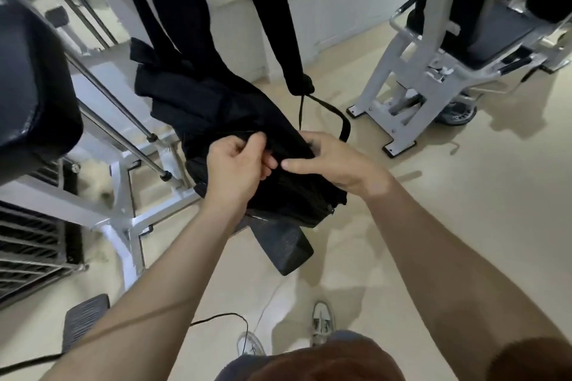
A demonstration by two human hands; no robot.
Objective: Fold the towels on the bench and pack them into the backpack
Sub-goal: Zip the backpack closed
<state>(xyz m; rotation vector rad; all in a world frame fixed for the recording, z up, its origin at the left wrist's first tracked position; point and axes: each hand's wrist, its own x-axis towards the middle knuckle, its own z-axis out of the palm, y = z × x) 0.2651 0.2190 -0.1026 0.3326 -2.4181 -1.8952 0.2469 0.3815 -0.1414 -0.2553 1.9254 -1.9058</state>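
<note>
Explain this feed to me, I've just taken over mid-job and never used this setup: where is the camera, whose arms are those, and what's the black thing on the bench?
There is one picture, from a wide-angle camera worn on a person's head, looking forward and down. No robot is involved: the two bare arms reaching in from the bottom are that person's own. The black thing is the backpack, lying on a narrow padded gym bench among white exercise machines. The left hand pinches the fabric near the bag's edge, probably by the zipper line, and the right hand grips the fabric next to it. A strap loops off the far side. No towel is visible, so I cannot say whether any is packed.
</note>
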